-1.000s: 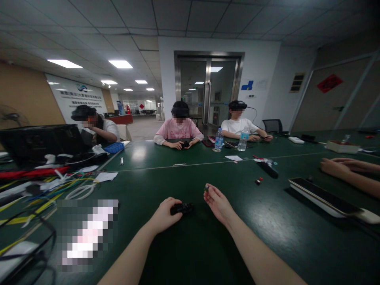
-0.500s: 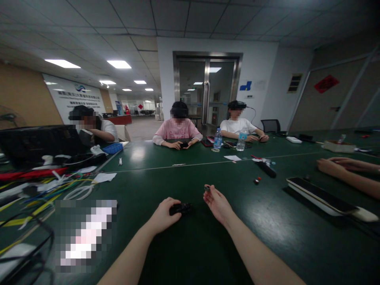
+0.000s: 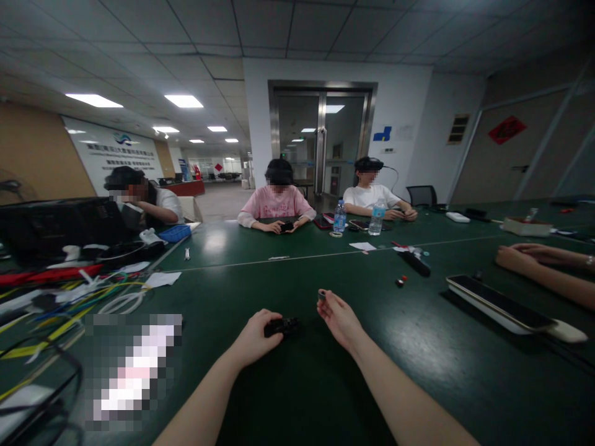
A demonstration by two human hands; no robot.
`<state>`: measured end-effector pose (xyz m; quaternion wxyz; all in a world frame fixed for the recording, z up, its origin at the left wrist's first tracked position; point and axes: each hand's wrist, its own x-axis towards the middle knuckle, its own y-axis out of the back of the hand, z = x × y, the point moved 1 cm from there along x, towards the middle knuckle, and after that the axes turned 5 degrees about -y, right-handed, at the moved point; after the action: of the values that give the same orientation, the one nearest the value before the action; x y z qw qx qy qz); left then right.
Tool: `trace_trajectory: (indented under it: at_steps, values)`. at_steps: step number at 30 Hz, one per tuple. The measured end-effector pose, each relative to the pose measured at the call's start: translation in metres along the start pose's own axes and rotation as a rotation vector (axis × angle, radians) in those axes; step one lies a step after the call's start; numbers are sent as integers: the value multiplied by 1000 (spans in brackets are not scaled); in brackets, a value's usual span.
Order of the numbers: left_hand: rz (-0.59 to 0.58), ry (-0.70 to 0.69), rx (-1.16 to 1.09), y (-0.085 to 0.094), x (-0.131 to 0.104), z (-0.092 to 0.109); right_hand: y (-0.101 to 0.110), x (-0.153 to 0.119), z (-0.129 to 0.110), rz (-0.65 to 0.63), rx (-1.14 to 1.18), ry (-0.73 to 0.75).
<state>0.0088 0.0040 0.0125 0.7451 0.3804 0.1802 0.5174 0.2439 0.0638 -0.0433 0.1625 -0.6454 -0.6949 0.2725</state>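
My left hand (image 3: 258, 334) is closed round one end of a small black object (image 3: 284, 326), whose kind is too dark to make out. It is held low over the green table (image 3: 297, 396). In my right hand (image 3: 338, 317), thumb and fingertips pinch a small grey, ring-like piece (image 3: 321, 295). A gap separates this piece from the black object, and the two hands are apart.
To the left lie tangled cables (image 3: 123, 300), a blurred-out bright item (image 3: 137, 368) and a black case (image 3: 60, 226). A phone (image 3: 502, 303) rests on a white block at right, near another person's hands (image 3: 520, 260). Bottles (image 3: 377, 218) stand farther back, before seated people.
The grey piece in my right hand has turned slightly, so its round opening shows more. My left hand and the black object have hardly moved. The whole view shifts a little.
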Motion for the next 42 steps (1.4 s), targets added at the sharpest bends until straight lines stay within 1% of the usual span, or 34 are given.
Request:
trace_trajectory:
  at_steps: [8,13,24,31,35,38,42]
  values:
    - [-8,21,-9,1,-1,2,0,-2,-2,-4,-10,-10]
    - [10,-20,4,0,1,1,-1,-2,0,-12,16,-10]
    - [16,-13,18,-1,0,0,-3,-3,-1,-24,-40,3]
    - [18,-13,19,-3,1,-4,-4,-3,-1,-33,-55,6]
    - [10,-7,13,-1,0,-2,-4,-4,-1,-26,-53,6]
    - [2,-1,-5,0,0,0,-6,-6,-3,-28,-61,-1]
    - [23,-7,5,-2,0,0,-12,-12,-8,-30,-61,-4]
